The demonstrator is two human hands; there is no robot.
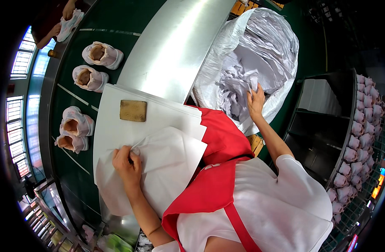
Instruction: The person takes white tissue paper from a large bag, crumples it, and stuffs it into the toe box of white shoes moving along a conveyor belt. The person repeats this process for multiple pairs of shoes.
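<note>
White shoes [90, 78] x4 (1 sponge [133, 110])

Left hand [127, 161] knuckles up, fingers pinched closed, forearm bent in close, right hand [255, 102] fingers spread flat, arm stretched out

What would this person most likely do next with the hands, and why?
Probably lift the top white tissue paper sheet off the stack: the left hand already pinches its crumpled edge, while the right hand reaches into the big white sack of crumpled paper.
</note>
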